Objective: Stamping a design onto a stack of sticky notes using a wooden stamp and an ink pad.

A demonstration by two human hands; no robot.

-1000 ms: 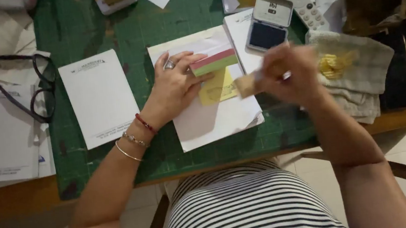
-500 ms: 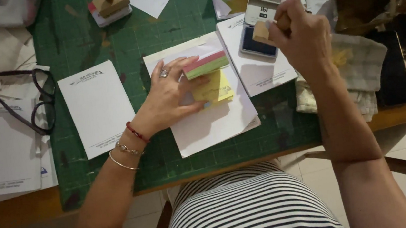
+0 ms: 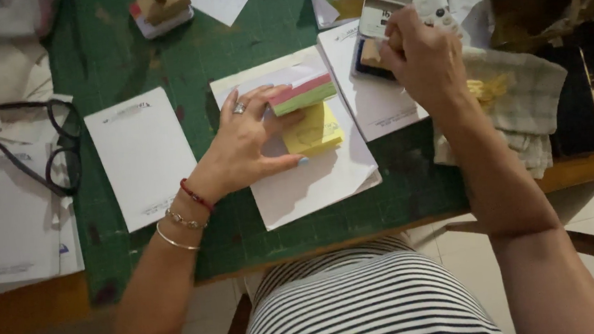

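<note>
My left hand (image 3: 248,142) lies flat on a white sheet (image 3: 312,180) on the green cutting mat (image 3: 243,43), fingers spread and touching a multicoloured stack of sticky notes (image 3: 303,93) and a yellow sticky pad (image 3: 313,129). My right hand (image 3: 422,56) is closed around a small wooden stamp (image 3: 373,53) and presses it into the open ink pad (image 3: 374,45), which rests on another white sheet (image 3: 377,102).
A blank white card (image 3: 142,155) lies left of the hand. Black glasses (image 3: 58,141) and paper piles sit at the left. Another wooden stamp (image 3: 163,7) stands at the back. A checked cloth (image 3: 527,97) and a dark object lie at the right, near the table's front edge.
My right hand carried the wooden stamp from above the sticky notes up and right onto the ink pad. My left hand stayed on the paper and notes.
</note>
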